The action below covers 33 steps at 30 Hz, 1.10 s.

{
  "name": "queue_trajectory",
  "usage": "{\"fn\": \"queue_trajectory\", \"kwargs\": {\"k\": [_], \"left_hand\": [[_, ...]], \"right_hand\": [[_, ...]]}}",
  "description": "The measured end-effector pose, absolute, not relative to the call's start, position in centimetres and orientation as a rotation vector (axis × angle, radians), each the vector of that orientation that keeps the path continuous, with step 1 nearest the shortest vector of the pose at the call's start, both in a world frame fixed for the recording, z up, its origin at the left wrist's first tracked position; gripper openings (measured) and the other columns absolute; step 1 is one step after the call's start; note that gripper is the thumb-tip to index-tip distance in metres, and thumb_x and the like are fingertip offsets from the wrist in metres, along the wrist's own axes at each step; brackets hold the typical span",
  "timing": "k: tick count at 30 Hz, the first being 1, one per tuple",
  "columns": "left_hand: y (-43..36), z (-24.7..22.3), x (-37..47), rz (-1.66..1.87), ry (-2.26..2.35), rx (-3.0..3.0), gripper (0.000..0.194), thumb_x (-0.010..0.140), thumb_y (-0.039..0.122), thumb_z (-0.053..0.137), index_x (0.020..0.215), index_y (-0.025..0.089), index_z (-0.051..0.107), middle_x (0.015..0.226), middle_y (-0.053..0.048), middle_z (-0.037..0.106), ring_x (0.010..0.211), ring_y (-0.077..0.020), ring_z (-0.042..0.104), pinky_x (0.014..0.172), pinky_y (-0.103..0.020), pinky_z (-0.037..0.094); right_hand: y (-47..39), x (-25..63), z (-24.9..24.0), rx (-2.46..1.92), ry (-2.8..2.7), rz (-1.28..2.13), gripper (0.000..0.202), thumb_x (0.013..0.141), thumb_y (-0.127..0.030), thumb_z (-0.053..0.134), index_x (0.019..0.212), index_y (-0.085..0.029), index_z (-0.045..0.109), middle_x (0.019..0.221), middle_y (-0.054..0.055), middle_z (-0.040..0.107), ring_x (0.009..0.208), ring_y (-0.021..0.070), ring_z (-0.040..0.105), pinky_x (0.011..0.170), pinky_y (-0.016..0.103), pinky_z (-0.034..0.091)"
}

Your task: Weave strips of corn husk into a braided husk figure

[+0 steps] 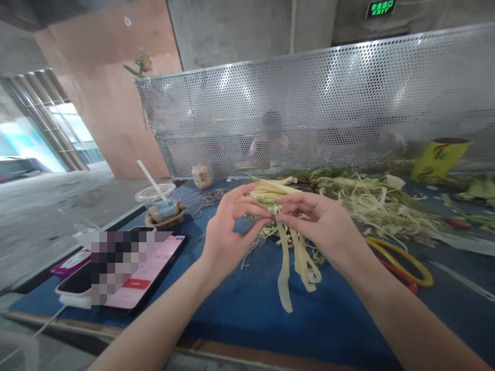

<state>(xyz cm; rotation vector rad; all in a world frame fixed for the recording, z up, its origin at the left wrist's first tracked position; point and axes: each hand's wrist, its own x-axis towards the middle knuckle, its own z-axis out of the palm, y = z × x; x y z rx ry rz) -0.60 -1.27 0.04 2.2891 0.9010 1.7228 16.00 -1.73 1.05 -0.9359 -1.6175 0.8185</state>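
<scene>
Delicately, a bare left hand (234,221) and a bare right hand (323,216) pinch closed on pale yellow, ribbon-like plant strips (285,268) dangling over a blue tabletop (240,319); fingertips hide the gripped part. Pixelation masks part of a black-edged phone with a pink screen (160,270).

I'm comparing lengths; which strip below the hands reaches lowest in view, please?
The leftmost strip, a single pale band; the other strips, to its right, end higher.
</scene>
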Motion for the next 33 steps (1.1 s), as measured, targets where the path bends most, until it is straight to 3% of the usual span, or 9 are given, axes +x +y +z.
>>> {"fn": "queue_trajectory", "kwargs": {"k": [6,10,17,19,22,24,29,33], "left_hand": [[-1.2,-0.3,-1.5,1.731,0.429,2.724,0.047,0.068,0.004,0.062,0.107,0.029,0.051,0.088,0.000,0.068,0.088,-0.0166,0.061,0.079,-0.034,0.048],[-2.1,0.3,-1.7,1.540,0.480,2.612,0.024,0.072,0.009,0.059,0.090,0.026,0.062,0.103,-0.006,0.064,0.091,-0.0182,0.061,0.076,-0.032,0.050],[-3.1,1.5,-1.4,1.222,0.419,2.648,0.029,0.073,0.005,0.056,0.093,0.024,0.064,0.081,-0.004,0.070,0.077,-0.0175,0.065,0.070,-0.031,0.050],[-3.0,1.1,-1.2,1.373,0.361,2.563,0.042,0.071,0.004,0.059,0.104,0.030,0.059,0.077,-0.001,0.070,0.071,-0.0166,0.065,0.068,-0.031,0.050],[-2.7,0.3,-1.0,1.581,0.288,2.388,0.082,0.067,-0.001,0.063,0.127,0.043,0.030,0.079,0.004,0.069,0.066,-0.0148,0.065,0.069,-0.032,0.050],[-2.5,0.0,-0.9,1.630,0.329,2.321,0.093,0.065,-0.001,0.064,0.132,0.044,0.017,0.080,0.005,0.068,0.067,-0.0148,0.064,0.070,-0.034,0.050],[-2.5,0.0,-0.5,1.685,0.590,2.094,0.091,0.067,0.005,0.066,0.136,0.034,0.013,0.071,0.004,0.064,0.069,-0.0143,0.064,0.073,-0.032,0.051],[-2.5,0.3,-0.1,1.593,0.803,1.931,0.085,0.066,0.013,0.068,0.134,0.028,0.021,0.067,0.004,0.064,0.066,-0.0138,0.063,0.069,-0.030,0.053]], "right_hand": [[-1.7,16.9,1.4,-0.870,-1.694,1.115,0.038,0.067,-0.023,0.068,0.101,-0.019,0.052,0.070,-0.001,0.063,0.066,0.0116,0.058,0.061,0.024,0.046],[-1.4,17.5,1.0,-0.724,-1.721,1.351,0.034,0.070,-0.022,0.066,0.101,-0.020,0.053,0.070,-0.002,0.061,0.060,0.0076,0.054,0.056,0.021,0.044],[-1.3,17.9,1.1,-0.699,-1.830,1.487,0.033,0.071,-0.018,0.065,0.102,-0.018,0.053,0.074,-0.001,0.062,0.063,0.0084,0.057,0.059,0.022,0.046],[-1.4,17.9,1.3,-0.686,-1.868,1.476,0.033,0.071,-0.017,0.064,0.102,-0.018,0.053,0.073,-0.002,0.062,0.064,0.0083,0.057,0.060,0.021,0.047],[-1.6,18.0,1.6,-0.692,-1.890,1.411,0.031,0.072,-0.016,0.063,0.102,-0.018,0.053,0.075,-0.001,0.062,0.065,0.0086,0.058,0.061,0.021,0.048],[-1.8,17.9,1.8,-0.705,-1.883,1.323,0.031,0.072,-0.016,0.062,0.101,-0.019,0.053,0.077,-0.001,0.062,0.068,0.0096,0.059,0.062,0.022,0.049],[-2.5,17.5,2.1,-0.735,-1.899,0.992,0.020,0.075,-0.015,0.058,0.095,-0.019,0.057,0.078,0.000,0.061,0.072,0.0106,0.060,0.065,0.022,0.051],[-2.8,16.8,1.8,-0.773,-1.923,0.789,0.018,0.074,-0.014,0.058,0.092,-0.019,0.058,0.082,0.001,0.062,0.075,0.0112,0.060,0.069,0.023,0.051]]}}
